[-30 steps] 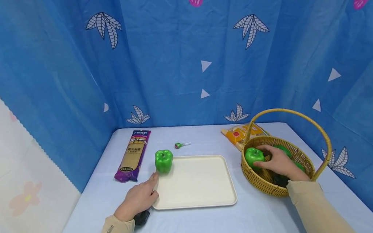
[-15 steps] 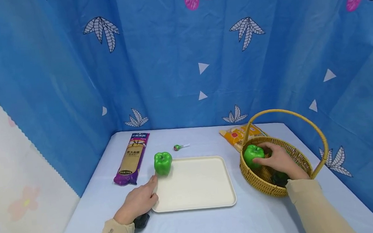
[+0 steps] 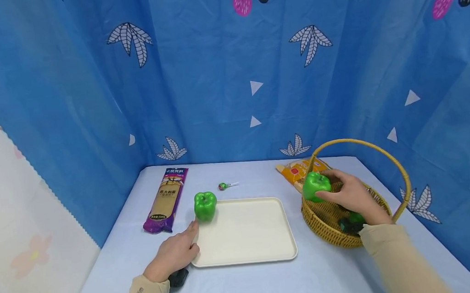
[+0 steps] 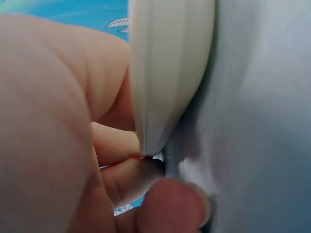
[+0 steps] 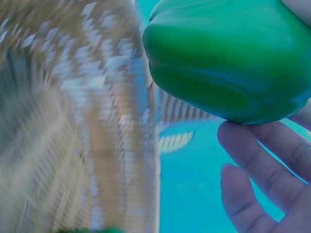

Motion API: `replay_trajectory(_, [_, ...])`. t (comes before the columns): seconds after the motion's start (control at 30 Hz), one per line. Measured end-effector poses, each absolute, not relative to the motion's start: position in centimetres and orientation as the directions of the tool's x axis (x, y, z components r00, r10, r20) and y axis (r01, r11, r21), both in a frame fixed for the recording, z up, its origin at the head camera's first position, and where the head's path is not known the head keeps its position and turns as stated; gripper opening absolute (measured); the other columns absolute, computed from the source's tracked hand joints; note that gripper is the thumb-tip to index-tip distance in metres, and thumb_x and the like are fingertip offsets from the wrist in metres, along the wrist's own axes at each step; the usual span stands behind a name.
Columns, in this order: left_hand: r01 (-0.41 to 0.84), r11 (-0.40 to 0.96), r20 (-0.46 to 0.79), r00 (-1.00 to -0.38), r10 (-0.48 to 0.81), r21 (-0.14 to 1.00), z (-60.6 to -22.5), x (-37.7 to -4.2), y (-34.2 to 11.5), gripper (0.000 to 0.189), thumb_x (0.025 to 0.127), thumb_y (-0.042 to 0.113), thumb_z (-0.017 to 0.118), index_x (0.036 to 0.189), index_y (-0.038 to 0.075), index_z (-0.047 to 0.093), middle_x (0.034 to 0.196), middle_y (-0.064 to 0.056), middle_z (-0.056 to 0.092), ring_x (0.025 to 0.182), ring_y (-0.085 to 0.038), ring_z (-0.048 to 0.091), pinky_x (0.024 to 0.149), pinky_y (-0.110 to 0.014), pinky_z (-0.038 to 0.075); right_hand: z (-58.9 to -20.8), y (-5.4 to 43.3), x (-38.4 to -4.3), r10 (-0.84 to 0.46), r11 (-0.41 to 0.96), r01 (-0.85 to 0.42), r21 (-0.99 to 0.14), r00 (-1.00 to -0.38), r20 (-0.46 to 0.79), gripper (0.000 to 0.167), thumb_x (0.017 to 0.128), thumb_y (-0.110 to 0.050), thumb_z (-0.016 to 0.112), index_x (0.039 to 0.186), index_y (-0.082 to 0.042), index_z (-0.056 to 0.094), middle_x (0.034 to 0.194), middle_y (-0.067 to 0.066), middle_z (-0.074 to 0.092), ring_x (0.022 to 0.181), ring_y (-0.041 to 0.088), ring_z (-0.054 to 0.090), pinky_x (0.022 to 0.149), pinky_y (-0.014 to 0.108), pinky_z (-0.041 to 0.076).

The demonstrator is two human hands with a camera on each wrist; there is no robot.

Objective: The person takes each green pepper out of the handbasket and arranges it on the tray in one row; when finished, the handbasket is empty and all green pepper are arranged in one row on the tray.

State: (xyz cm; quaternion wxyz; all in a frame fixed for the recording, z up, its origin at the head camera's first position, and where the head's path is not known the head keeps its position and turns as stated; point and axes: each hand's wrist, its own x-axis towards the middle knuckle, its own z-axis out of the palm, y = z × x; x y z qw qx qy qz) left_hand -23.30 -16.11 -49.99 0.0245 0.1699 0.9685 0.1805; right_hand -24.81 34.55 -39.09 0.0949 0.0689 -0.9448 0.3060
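Note:
My right hand (image 3: 352,196) holds a green bell pepper (image 3: 316,187) between thumb and fingers, above the left rim of the wicker basket (image 3: 329,234). In the right wrist view the bell pepper (image 5: 228,58) fills the upper right, with fingertips against its underside. Farther down in the basket lie a green thing and a dark one, partly hidden by my hand. My left hand (image 3: 174,253) grips the left edge of the cream tray (image 3: 246,233), its thumb over the rim. A second green bell pepper (image 3: 205,206) stands at the tray's back left corner.
A purple pasta packet (image 3: 166,200) lies at the left, and a lollipop (image 3: 227,185) behind the tray. An orange packet (image 3: 297,171) lies behind the basket, whose tall handle (image 3: 384,153) arches over it. A black object (image 3: 178,278) sits beside my left wrist.
My right hand has raised the bell pepper from inside the basket to above its left rim. The left hand has stayed at the tray's edge. The head view has shifted slightly.

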Motion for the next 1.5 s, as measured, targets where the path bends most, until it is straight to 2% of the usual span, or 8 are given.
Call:
replay_trajectory(0.27, [0.307,0.881,0.003,-0.945,0.328,0.360,-50.1,-23.1,-16.5,0.069,0.095,0.020,0.057,0.158,0.001,0.038,0.162,-0.013,0.041,0.086,-0.015,0.057,0.065,-0.034,0.046,-39.2,27.1,-26.8,-0.216,0.730,-0.328,-0.600,-0.943,0.253,0.074,0.081,-0.047,0.086,0.140,-0.010,0.061,0.113,0.009,0.069,0.100,0.026,0.063,0.078,0.037,0.055])
replay_trajectory(0.5, [0.316,0.876,0.011,-0.942,0.335,0.364,-50.0,-23.0,-16.3,0.069,0.094,0.020,0.058,0.157,0.001,0.039,0.161,-0.013,0.043,0.086,-0.015,0.058,0.068,-0.036,0.048,-41.9,19.1,-29.3,-0.308,0.675,-0.377,-0.634,-0.925,0.222,0.067,0.079,-0.044,0.087,0.134,-0.014,0.065,0.113,0.001,0.070,0.100,0.021,0.063,0.077,0.034,0.056])
replay_trajectory(0.7, [0.340,0.873,0.048,-0.937,0.346,0.350,-50.1,-23.2,-15.8,0.070,0.091,0.018,0.059,0.156,0.000,0.041,0.159,-0.014,0.046,0.077,-0.015,0.055,0.067,-0.039,0.050,-44.1,14.5,-30.4,-0.345,0.676,-0.386,-0.628,-0.918,0.192,0.067,0.080,-0.039,0.087,0.135,-0.010,0.064,0.118,0.003,0.069,0.106,0.030,0.063,0.086,0.040,0.053])
replay_trajectory(0.83, [0.339,0.877,0.049,-0.938,0.343,0.340,-50.2,-23.4,-15.5,0.070,0.091,0.019,0.059,0.156,0.000,0.041,0.159,-0.014,0.046,0.070,-0.015,0.051,0.060,-0.035,0.044,-44.8,13.0,-30.7,-0.324,0.686,-0.353,-0.636,-0.931,0.167,0.068,0.079,-0.037,0.088,0.135,-0.008,0.063,0.120,0.006,0.069,0.106,0.031,0.062,0.088,0.041,0.052])
replay_trajectory(1.23, [0.346,0.877,0.060,-0.936,0.346,0.335,-49.9,-23.2,-15.9,0.070,0.091,0.018,0.059,0.155,-0.002,0.041,0.159,-0.016,0.046,0.067,-0.016,0.051,0.058,-0.036,0.043,-45.4,11.3,-31.1,-0.307,0.698,-0.341,-0.629,-0.937,0.167,0.074,0.082,-0.037,0.086,0.142,-0.004,0.058,0.132,0.012,0.066,0.112,0.030,0.062,0.095,0.045,0.052])
replay_trajectory(1.37, [0.343,0.879,0.056,-0.937,0.344,0.330,-50.0,-23.2,-16.0,0.070,0.091,0.018,0.059,0.155,-0.002,0.041,0.159,-0.016,0.046,0.074,-0.016,0.054,0.061,-0.037,0.046,-45.6,10.9,-31.1,-0.302,0.695,-0.333,-0.636,-0.939,0.162,0.074,0.082,-0.037,0.085,0.143,-0.005,0.057,0.134,0.013,0.065,0.113,0.032,0.062,0.095,0.045,0.052])
replay_trajectory(1.5, [0.338,0.880,0.054,-0.939,0.340,0.333,-49.9,-23.1,-16.2,0.070,0.091,0.018,0.060,0.155,-0.003,0.042,0.158,-0.016,0.046,0.074,-0.016,0.054,0.060,-0.036,0.045,-45.8,10.7,-31.1,-0.308,0.685,-0.336,-0.647,-0.938,0.160,0.075,0.083,-0.038,0.085,0.143,-0.004,0.056,0.135,0.013,0.064,0.113,0.032,0.062,0.095,0.045,0.052])
